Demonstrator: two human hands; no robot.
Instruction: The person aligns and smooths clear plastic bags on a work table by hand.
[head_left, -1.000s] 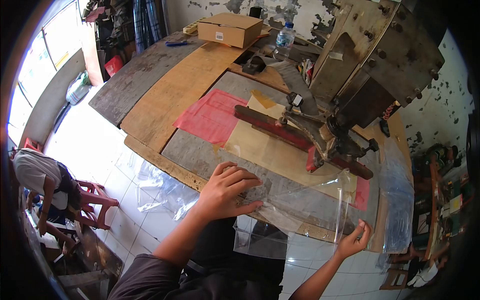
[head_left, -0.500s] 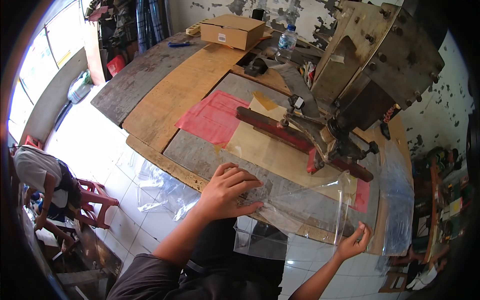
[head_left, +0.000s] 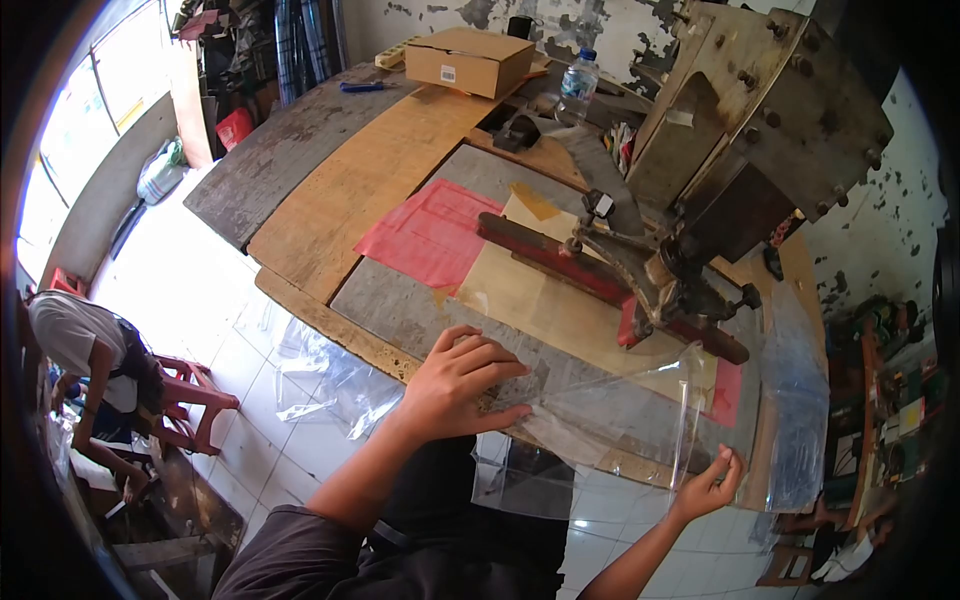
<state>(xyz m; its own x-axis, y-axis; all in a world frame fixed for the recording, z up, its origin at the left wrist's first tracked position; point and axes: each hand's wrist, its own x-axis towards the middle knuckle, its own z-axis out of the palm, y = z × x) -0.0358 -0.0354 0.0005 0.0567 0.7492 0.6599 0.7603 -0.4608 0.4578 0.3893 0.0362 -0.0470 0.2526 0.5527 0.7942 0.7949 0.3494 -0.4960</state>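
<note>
A clear plastic sheet (head_left: 610, 420) lies over the front edge of the worktable, and part of it hangs down below. My left hand (head_left: 465, 385) rests at the sheet's left end, fingers curved, with a gap between thumb and forefinger. The thumb tip touches or nearly touches the plastic. At the sheet's right end, the thumb and forefinger of my right hand (head_left: 708, 487) pinch its edge. Just beyond the sheet, a red press bar (head_left: 570, 268) sits above a tan sheet (head_left: 530, 290) and a pink-red sheet (head_left: 430, 235).
The heavy metal press head (head_left: 740, 130) rises at the right. Stacked clear plastic (head_left: 795, 420) drapes over the table's right end. A cardboard box (head_left: 468, 62) and a water bottle (head_left: 577, 88) stand at the back. On the left, a person (head_left: 90, 350) bends near a red stool (head_left: 195, 400).
The view has shifted very slightly. Both my hands and the plastic sheet hold nearly the same position. The person at the left has moved an arm a little.
</note>
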